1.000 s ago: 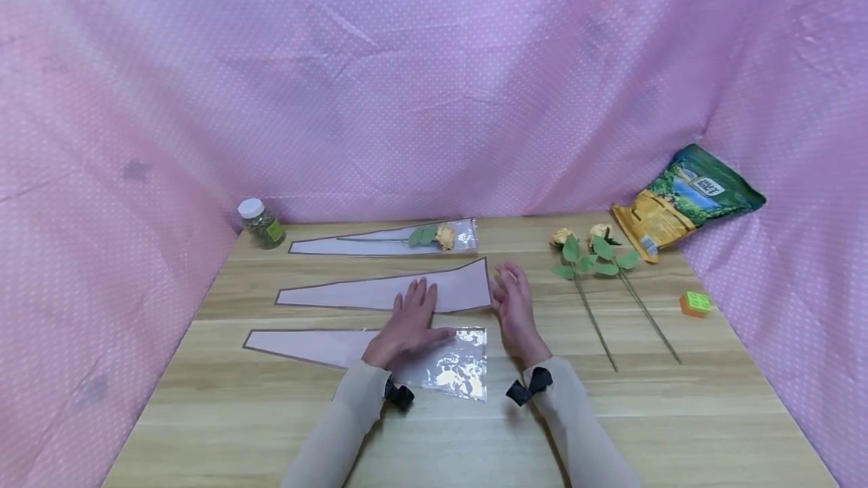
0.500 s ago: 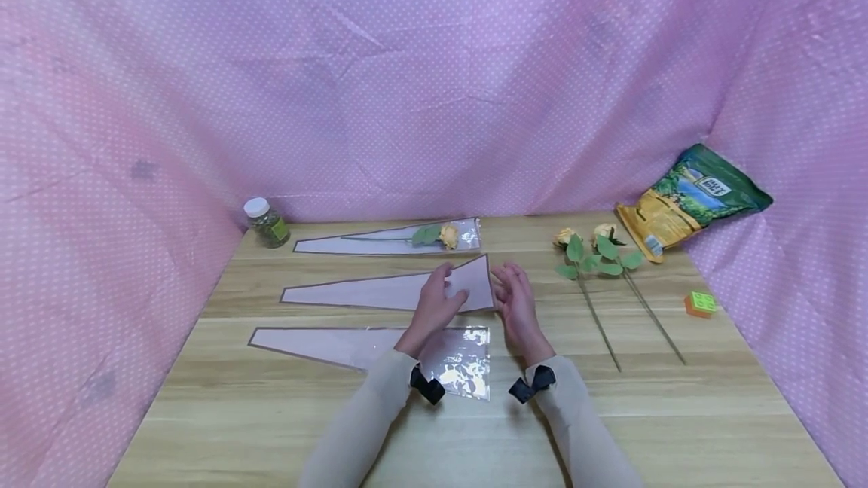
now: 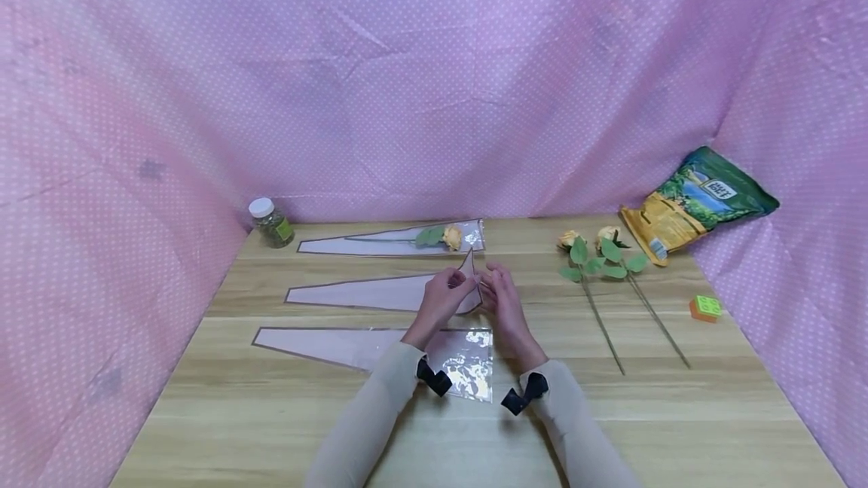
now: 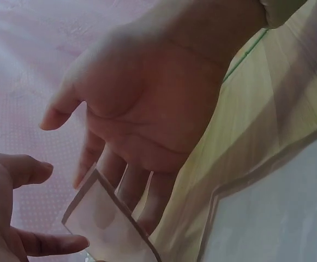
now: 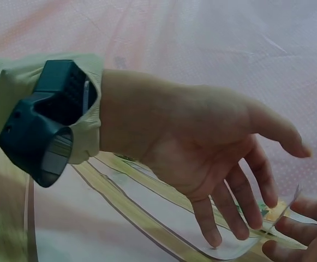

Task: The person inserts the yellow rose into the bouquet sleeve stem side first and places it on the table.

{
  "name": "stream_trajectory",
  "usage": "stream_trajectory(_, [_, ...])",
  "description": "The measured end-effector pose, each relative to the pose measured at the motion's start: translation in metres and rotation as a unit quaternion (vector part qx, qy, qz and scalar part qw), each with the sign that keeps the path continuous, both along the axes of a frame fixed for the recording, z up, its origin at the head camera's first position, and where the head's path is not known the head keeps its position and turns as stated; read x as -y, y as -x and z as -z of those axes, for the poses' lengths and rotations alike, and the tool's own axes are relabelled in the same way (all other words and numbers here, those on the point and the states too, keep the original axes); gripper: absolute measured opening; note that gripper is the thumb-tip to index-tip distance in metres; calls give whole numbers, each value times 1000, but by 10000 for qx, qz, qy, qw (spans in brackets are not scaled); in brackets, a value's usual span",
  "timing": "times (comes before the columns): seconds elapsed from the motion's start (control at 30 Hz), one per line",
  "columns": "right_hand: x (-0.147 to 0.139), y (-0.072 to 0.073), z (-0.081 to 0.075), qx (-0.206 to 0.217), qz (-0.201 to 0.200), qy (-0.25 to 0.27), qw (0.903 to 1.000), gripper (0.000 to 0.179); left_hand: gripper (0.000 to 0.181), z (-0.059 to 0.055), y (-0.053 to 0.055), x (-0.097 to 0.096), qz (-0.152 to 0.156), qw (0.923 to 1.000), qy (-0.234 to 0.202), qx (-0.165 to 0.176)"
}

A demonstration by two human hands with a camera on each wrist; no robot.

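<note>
Since the earlier frame, the middle sleeve (image 3: 366,292) on the table (image 3: 203,428) has curled further upward at its 3 o'clock end. There the left hand (image 3: 438,303) shows parted fingers; whether it pinches cannot be told. Adjacent, the right hand (image 3: 505,307) is loosely spread. Apparent step: opening the mouth; next likely calls for separating layers. Fingertip contact is partly hidden.

left hand (image 5: 191,136): fingers apart | right hand (image 5: 311,234) (partly cropped) | pale sheet (image 5: 169,214): end upturned between them
</note>
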State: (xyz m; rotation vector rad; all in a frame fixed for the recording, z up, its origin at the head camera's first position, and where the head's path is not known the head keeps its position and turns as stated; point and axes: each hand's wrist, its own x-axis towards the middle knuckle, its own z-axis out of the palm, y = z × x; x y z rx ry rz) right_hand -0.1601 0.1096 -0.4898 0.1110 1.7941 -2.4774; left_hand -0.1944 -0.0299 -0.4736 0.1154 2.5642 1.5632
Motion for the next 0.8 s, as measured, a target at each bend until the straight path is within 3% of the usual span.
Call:
stream_trajectory(0.23, [1,-2,0,-117,-170,-170,9996,72,36,0,0,-2,-1,9999,-151,39])
stream_trajectory(0.47, [1,-3,1,-290,-437,-276,9982,67,17,2,0,1,-156,9998,-55,57])
stream_trajectory(0.63, [2,-1,2,-75,-181,-265,9995,58,14,4,2,7,-255,9997,42,-53])
stream_trajectory(0.8, [3,3,3,176,218,-553,9981,43,14,9,3,12,-158,9996,-229,-8])
